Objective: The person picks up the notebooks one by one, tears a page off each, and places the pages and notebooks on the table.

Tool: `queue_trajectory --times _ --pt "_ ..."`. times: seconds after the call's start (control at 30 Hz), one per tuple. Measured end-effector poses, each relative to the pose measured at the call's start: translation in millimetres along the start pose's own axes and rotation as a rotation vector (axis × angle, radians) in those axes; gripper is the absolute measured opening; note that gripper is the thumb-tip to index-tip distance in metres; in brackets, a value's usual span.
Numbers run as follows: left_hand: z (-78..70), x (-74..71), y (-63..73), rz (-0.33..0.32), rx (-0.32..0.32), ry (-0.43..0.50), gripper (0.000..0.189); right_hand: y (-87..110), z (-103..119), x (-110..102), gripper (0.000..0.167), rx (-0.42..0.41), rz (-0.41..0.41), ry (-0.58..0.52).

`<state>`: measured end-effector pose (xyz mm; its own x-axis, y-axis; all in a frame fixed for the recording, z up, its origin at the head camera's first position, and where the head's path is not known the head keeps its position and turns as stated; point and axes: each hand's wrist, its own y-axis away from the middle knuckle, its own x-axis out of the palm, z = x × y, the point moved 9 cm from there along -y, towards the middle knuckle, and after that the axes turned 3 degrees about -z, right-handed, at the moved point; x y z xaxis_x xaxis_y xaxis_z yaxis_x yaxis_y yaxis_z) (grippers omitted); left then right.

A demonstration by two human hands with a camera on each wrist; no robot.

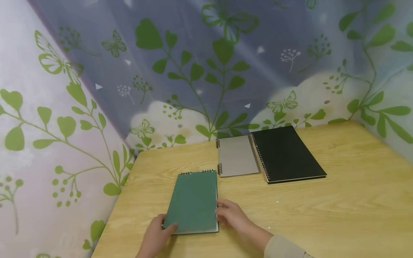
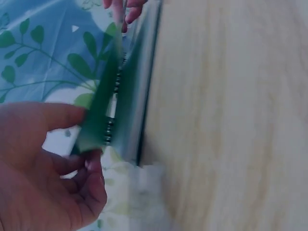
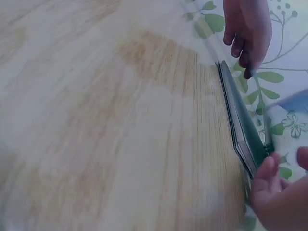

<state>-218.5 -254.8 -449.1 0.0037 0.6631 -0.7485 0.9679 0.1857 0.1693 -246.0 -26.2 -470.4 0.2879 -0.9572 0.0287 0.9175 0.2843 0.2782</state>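
A green top-spiral notebook (image 1: pixel 193 204) lies on the table's near left part, its black rings at the far end. My left hand (image 1: pixel 156 233) grips its near left corner, thumb over the cover. Beside the right edge, my right hand (image 1: pixel 235 216) touches the notebook with its fingertips. In the left wrist view, the left hand (image 2: pixel 62 163) pinches the green cover (image 2: pixel 98 106), which stands apart from the rest of the notebook; this view is blurred. The right wrist view has the right hand (image 3: pixel 284 192) at one end of the notebook (image 3: pixel 243 125), thumb apart from the fingers.
Behind the green notebook lie a grey spiral notebook (image 1: pixel 238 156) and a larger black spiral notebook (image 1: pixel 287 154), side by side. The wood-patterned table (image 1: pixel 322 215) meets a leaf-printed curtain (image 1: pixel 180 71) at the back and left.
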Motion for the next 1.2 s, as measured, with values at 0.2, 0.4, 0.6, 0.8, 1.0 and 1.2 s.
queue_trajectory --times 0.2,0.4,0.6,0.8,1.0,1.2 --pt "-2.4 -4.7 0.5 0.016 -0.090 0.335 0.056 -3.0 5 -4 0.051 -0.041 0.008 -0.251" --pt "-17.8 -7.6 -1.9 0.039 -0.138 0.690 0.053 -1.3 22 -8 0.037 -0.228 0.023 0.111" --pt "-38.6 -12.6 -4.6 0.010 -0.027 0.775 0.065 9.3 28 3 0.039 -0.434 0.109 0.711" --pt "-46.9 -24.5 -8.6 -0.073 0.034 0.725 0.071 17.7 27 15 0.044 -0.585 0.113 1.116" --pt "-55.5 -37.4 -21.4 -0.116 0.202 0.648 0.060 15.6 22 16 0.042 -0.558 0.131 1.201" --pt "-55.3 -34.5 -47.5 -0.078 0.303 0.576 0.035 13.0 23 16 0.039 -0.550 0.112 1.227"
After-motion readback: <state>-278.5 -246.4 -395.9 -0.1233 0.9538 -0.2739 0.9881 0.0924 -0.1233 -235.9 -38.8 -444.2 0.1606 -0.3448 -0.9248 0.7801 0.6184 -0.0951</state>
